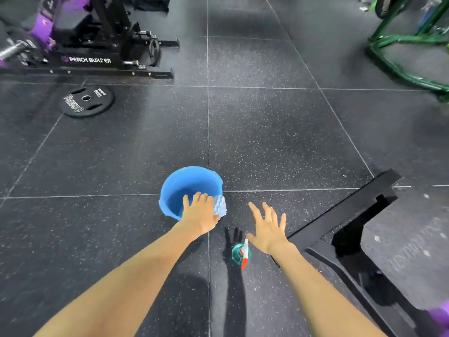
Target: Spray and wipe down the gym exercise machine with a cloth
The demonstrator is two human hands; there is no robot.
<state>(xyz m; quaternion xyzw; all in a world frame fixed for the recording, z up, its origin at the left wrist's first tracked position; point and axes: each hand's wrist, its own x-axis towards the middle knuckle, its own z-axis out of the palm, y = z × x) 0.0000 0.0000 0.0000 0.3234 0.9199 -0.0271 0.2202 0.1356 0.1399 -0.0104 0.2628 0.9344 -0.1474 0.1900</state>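
The blue-and-white striped cloth (220,205) is pinched in the grip of the left hand (200,215), between thumb and fingers. It is at the near rim of a blue bucket (187,178) that stands on the speckled black rubber floor (267,130). The right hand (267,229) hovers to the right, its grip spread wide and holding nothing. Just below and left of that spread grip, a teal spray bottle (239,254) with a red-and-white trigger head stands on the floor. Just right of the right hand lies the black base frame (340,220) of an exercise machine. Well ahead and left of the left grip are a black weight plate (85,100) and a machine marked PEACH BUILDER (90,60). Well ahead and right stands a green frame (401,69).
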